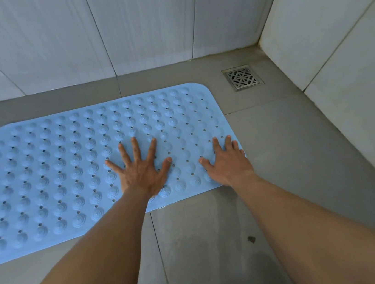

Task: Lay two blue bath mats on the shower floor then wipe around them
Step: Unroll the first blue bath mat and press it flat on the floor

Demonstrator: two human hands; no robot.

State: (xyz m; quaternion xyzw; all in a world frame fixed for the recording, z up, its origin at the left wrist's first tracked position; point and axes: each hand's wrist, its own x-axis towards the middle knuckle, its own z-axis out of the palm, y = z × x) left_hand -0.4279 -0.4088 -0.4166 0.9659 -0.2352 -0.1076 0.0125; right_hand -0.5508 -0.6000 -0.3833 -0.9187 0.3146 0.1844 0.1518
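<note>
Here both hands [141,172] [226,162] press flat on blue mat [47,166].

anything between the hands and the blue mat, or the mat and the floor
Nothing visible. The left hand and right hand press flat on the blue mat, which lies flat against the shower floor.

Position: head-worn, wide-angle; above the shower floor [279,153]; close
Facing: forward and down, toward the wall corner [273,4]
Framing: both forearms [90,263] enter from the lower edge
</note>
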